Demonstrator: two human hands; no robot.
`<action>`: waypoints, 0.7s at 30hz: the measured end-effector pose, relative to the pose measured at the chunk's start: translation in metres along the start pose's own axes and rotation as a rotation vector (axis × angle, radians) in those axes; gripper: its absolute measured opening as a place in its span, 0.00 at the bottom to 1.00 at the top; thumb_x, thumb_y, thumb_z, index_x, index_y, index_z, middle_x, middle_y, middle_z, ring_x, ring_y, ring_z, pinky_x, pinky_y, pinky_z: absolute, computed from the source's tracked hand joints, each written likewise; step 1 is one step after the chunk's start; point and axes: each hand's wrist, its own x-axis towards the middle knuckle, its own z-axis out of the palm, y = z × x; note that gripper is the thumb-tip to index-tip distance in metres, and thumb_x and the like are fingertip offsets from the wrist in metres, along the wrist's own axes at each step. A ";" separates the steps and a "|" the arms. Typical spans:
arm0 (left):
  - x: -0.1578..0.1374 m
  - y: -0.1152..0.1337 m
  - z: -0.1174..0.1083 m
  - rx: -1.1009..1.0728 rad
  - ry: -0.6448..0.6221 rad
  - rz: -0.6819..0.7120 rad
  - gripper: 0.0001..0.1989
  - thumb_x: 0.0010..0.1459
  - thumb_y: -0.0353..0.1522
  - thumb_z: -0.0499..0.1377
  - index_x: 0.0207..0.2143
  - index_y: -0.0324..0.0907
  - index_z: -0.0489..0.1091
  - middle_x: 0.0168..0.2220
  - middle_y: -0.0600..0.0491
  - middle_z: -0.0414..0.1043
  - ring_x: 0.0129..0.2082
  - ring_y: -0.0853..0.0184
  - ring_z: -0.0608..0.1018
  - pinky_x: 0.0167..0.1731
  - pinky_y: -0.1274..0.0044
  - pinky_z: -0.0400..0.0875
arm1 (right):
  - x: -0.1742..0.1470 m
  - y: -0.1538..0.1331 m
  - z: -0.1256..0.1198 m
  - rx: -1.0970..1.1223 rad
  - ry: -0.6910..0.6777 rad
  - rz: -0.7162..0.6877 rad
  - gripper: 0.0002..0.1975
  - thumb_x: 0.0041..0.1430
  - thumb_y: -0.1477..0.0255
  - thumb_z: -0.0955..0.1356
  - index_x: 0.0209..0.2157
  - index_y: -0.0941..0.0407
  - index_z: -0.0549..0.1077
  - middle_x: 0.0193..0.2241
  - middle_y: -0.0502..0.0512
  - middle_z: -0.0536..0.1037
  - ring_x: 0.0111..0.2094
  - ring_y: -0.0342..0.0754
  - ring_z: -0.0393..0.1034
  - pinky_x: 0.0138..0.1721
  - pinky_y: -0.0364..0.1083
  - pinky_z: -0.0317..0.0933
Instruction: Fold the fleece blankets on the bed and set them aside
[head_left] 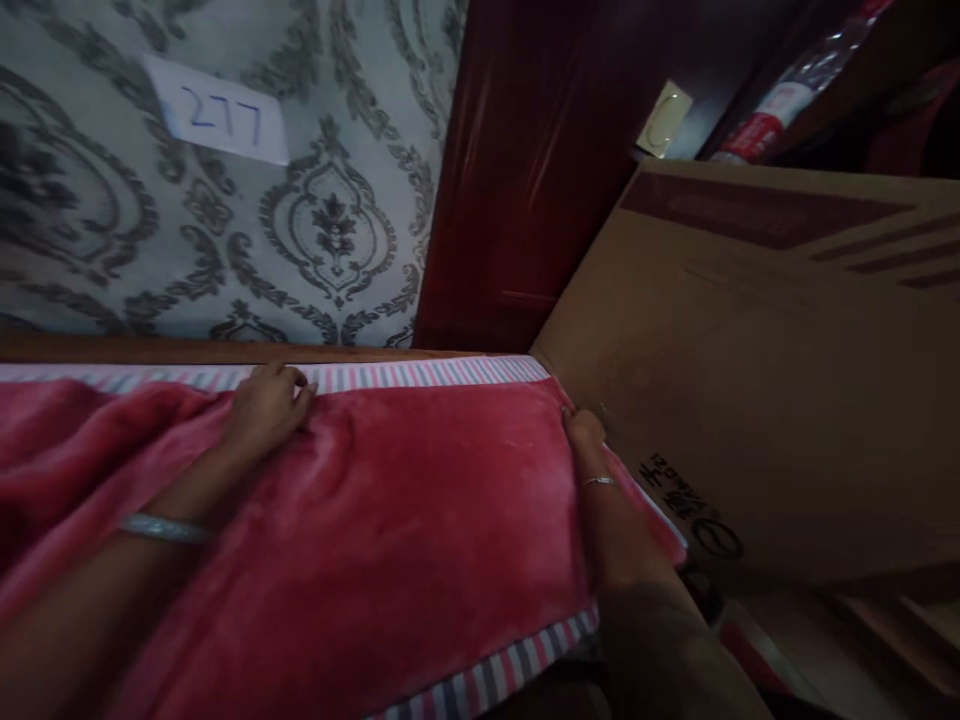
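Observation:
A plush red blanket (450, 480) lies spread out in front of me, its left part bunched in folds. Beneath its far edge shows a pink, grey and white striped cloth (420, 374), which also appears along the near edge. My left hand (271, 405) is at the blanket's far edge, fingers curled on the fabric and creases running from it. At the far right corner, my right hand (583, 432) is closed on the blanket's side edge, close against a cardboard box. Its fingertips are partly hidden.
The large cardboard box (750, 380) stands tight along the right side. Behind the blanket rise a patterned wall with a paper marked 277 (225, 112) and a dark red wooden panel (517, 180). A plastic bottle (795, 90) lies beyond the box at the upper right.

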 end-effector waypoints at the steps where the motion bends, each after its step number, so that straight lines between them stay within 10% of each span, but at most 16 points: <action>1: -0.007 -0.007 -0.005 0.046 -0.025 -0.033 0.30 0.67 0.41 0.38 0.46 0.28 0.71 0.46 0.34 0.70 0.50 0.52 0.70 0.49 0.66 0.64 | -0.003 0.000 0.002 0.002 0.001 0.004 0.23 0.69 0.63 0.61 0.51 0.66 0.75 0.47 0.75 0.79 0.50 0.59 0.76 0.46 0.48 0.68; 9: -0.071 -0.055 -0.018 0.207 -0.077 -0.356 0.36 0.64 0.47 0.46 0.55 0.19 0.63 0.55 0.24 0.63 0.55 0.39 0.68 0.48 0.60 0.67 | -0.003 0.004 0.011 0.048 -0.002 0.020 0.24 0.69 0.61 0.61 0.52 0.65 0.76 0.48 0.77 0.78 0.51 0.63 0.74 0.48 0.53 0.68; 21: -0.065 -0.080 -0.019 0.086 -0.131 -0.491 0.24 0.67 0.33 0.36 0.55 0.29 0.62 0.56 0.31 0.68 0.54 0.46 0.74 0.49 0.58 0.70 | -0.001 0.011 0.018 0.082 0.036 -0.022 0.26 0.68 0.60 0.61 0.50 0.67 0.76 0.44 0.77 0.79 0.48 0.65 0.76 0.47 0.56 0.69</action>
